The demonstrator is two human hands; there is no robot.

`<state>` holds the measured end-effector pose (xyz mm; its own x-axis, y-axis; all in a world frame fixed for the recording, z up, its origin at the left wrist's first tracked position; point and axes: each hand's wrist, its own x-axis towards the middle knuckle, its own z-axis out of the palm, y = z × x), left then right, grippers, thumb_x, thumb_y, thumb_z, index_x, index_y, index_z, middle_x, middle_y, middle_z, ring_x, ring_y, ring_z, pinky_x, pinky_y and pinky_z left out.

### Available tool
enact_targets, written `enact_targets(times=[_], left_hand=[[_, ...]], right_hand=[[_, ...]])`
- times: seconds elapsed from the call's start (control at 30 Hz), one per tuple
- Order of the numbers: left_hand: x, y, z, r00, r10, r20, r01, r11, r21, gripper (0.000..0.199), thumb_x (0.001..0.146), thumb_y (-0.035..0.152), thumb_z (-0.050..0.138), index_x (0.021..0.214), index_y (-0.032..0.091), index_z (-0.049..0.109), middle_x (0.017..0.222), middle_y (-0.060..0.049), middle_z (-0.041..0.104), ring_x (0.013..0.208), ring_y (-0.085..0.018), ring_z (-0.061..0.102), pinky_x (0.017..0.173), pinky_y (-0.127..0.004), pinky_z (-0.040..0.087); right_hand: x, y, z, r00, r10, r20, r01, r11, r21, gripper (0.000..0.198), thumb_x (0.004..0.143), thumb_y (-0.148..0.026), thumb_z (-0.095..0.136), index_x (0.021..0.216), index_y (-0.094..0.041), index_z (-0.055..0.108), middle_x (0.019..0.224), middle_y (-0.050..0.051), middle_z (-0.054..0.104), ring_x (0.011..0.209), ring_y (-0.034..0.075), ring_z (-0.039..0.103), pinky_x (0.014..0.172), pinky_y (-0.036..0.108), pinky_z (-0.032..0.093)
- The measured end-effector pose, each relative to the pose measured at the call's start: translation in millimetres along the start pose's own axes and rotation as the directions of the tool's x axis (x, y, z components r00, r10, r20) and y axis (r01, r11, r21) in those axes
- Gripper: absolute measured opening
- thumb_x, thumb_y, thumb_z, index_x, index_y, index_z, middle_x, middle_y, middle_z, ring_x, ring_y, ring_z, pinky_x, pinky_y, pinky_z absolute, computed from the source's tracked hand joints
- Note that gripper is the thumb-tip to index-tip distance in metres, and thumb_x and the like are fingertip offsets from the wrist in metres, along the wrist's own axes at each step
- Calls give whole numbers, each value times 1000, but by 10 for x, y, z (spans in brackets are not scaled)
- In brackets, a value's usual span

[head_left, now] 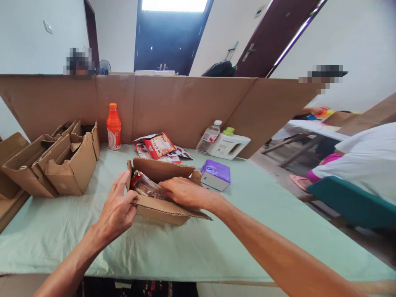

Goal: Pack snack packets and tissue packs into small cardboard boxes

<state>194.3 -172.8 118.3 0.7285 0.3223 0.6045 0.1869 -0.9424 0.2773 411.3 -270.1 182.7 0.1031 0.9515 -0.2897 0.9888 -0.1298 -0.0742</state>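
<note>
Person's L hand [119, 206] is clamped on the L end of an open corrugated carton [163, 213], fingers outside, thumb over the rim, prob. to steady it; R hand [182, 192] is down inside, fingertips at a clear plastic packet w/ red print [147, 186]; can't tell if they grip it or just press; packet lies in the carton's L half, tilted up at its L end, prob. as the space is tight; front flap leans outward, which leaves the top open for reaching in.

Carton is brown, oblong, w/ ragged, wavy cut edges; packet film is glossy & crinkled; behind it, flat red-and-white pouches [159, 146] overlap in a shiny pile; to their L, a smooth orange bottle [114, 128] stands upright; to the R, a ribbed clear bottle [208, 138] leans by a white jug w/ green cap [229, 145]; a boxy purple tissue pack [215, 174] sits just beside the carton; pale green tablecloth [241, 235] is softly wrinkled.
</note>
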Motion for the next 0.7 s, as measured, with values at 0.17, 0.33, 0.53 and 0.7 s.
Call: enact_targets(times=[0.17,0.33,0.53,0.7], left_hand=[[-31,-25,23,999,-37,-24,36,999,-28,21,78,0,58,88,17,63,163,-21,33,144,-41,48,106,-56,55],[-24,-47,75,999,-46,-22,45,997,-65,20,80,3,57,91,18,64,158,-20,44,140,-37,53,102,-51,58],[24,-56,52,1000,-15,13,16,995,-99,30,75,0,53,94,21,63,137,-15,66,121,-28,68,97,-45,60],[16,-48,29,1000,-28,13,29,991,-128,29,77,1,52,94,21,63,136,-14,67,123,-27,67,98,-42,59]], right_hand=[[18,30,52,1000,-11,-9,11,999,37,31,95,-13,48,111,-19,73,116,11,77,108,27,70,78,30,43],[52,21,102,999,-17,-27,18,999,30,31,97,-13,46,106,-19,75,112,11,77,108,27,69,81,31,44],[141,-30,-4,1000,-26,-4,26,1000,-3,22,91,-14,60,104,-18,77,107,13,79,103,26,73,80,30,48],[-74,-12,-106,989,-48,-137,51,999,14,33,96,-20,56,126,-16,69,131,13,71,121,26,66,98,34,48]])
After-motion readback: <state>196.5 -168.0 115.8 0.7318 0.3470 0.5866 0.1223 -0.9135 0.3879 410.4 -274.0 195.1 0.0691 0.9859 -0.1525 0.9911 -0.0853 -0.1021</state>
